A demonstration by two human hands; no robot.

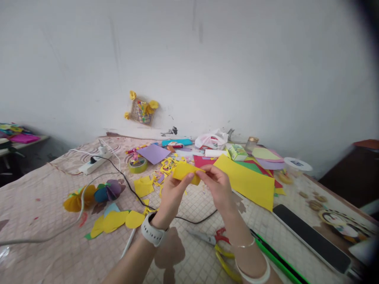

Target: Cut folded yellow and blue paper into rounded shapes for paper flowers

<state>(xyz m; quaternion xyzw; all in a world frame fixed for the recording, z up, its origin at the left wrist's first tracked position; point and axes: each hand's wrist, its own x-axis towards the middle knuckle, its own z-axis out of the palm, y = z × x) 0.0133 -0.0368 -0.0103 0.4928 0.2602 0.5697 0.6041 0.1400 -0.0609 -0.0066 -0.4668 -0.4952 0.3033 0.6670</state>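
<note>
My left hand (pixel 173 197) and my right hand (pixel 217 187) together pinch a folded strip of yellow paper (pixel 185 174) in the air above the table. The fingertips of both hands press on it. Just right of my right hand lies a large yellow paper sheet (pixel 245 181) on other coloured sheets. Below my right forearm are scissors with red and yellow handles (pixel 216 240). Yellow paper scraps (pixel 167 167) are scattered beyond my left hand, and yellow cut petals (pixel 114 221) lie to its lower left.
A paper flower ball (pixel 102 195), a green tape roll (pixel 137 165), a purple sheet (pixel 153 154) and a power strip (pixel 94 163) with black and white cords occupy the left side. A plastic bag (pixel 211 139) and a green box (pixel 237 152) stand at the back. A black strip (pixel 310 236) lies at right.
</note>
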